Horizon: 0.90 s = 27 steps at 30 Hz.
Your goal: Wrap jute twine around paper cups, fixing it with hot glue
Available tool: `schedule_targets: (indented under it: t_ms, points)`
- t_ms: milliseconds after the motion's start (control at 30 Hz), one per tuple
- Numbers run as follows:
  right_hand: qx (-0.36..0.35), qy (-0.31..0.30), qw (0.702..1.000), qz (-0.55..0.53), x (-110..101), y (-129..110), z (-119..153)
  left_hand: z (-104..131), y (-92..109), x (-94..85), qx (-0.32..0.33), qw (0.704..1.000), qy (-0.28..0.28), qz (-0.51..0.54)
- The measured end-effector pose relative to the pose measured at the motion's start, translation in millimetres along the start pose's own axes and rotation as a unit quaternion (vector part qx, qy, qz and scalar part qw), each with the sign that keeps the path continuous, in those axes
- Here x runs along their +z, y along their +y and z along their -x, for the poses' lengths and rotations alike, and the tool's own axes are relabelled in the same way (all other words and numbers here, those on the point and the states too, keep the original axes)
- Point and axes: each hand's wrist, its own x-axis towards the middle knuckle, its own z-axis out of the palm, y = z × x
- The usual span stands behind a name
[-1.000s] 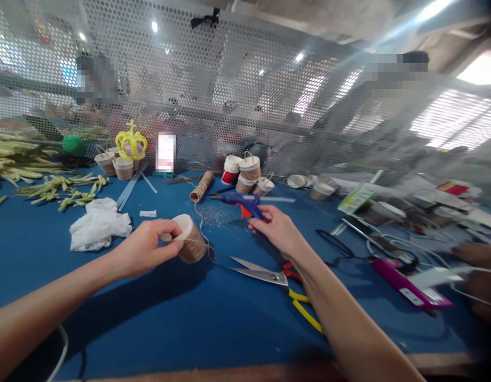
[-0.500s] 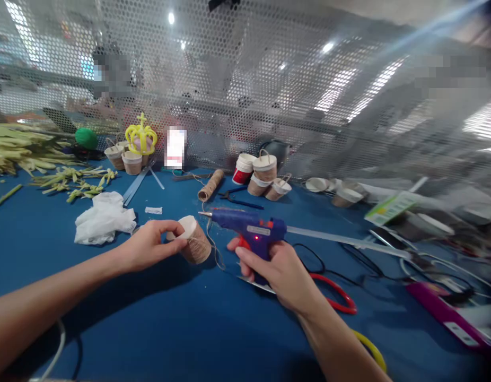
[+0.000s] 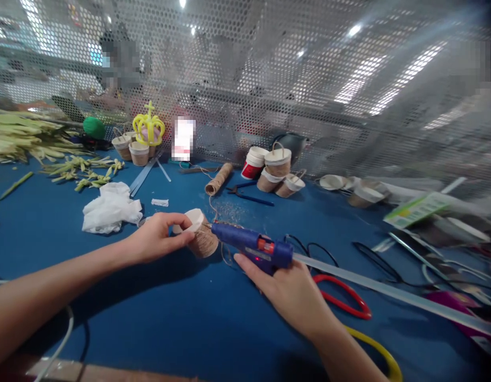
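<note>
My left hand pinches the white rim of a small paper cup wrapped in brown twine, tilted on its side. In my right hand is a blue glue gun, a long clear glue stick running out of its back. The gun's nozzle meets the cup's side near the rim, or is very close to it. A loose strand of twine leads from behind the cup to a twine roll.
Blue pliers, twine-wrapped cups and a yellow crown stand or lie behind. White cloth is at left. Red-handled and yellow-handled tools and cables lie at right, before a perforated metal screen.
The glue gun has tilted and its nozzle has come to the cup's side. My left hand still holds the cup. The whole view has shifted slightly.
</note>
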Motion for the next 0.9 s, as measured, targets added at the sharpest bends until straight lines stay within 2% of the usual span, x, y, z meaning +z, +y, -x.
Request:
schedule_targets:
  t_ms: [200,333,400,567,900]
  points:
    - [-0.010,-0.010,0.998,0.068,2,5,4,0,-1,-0.4,0.014,1.000,-0.002,-0.001]
    - [0.037,-0.016,0.994,0.104,4,10,6,0,-3,-1.1,0.040,0.999,-0.005,0.005]
    - [0.050,-0.002,0.994,0.096,4,7,5,-1,-5,-0.9,0.046,0.999,0.003,-0.007]
    - [-0.006,0.002,0.999,0.040,4,-4,2,0,-8,0.6,0.017,0.999,0.020,-0.040]
    - [-0.010,0.001,0.999,0.033,4,-4,4,-1,-8,0.5,0.025,0.998,0.025,-0.042]
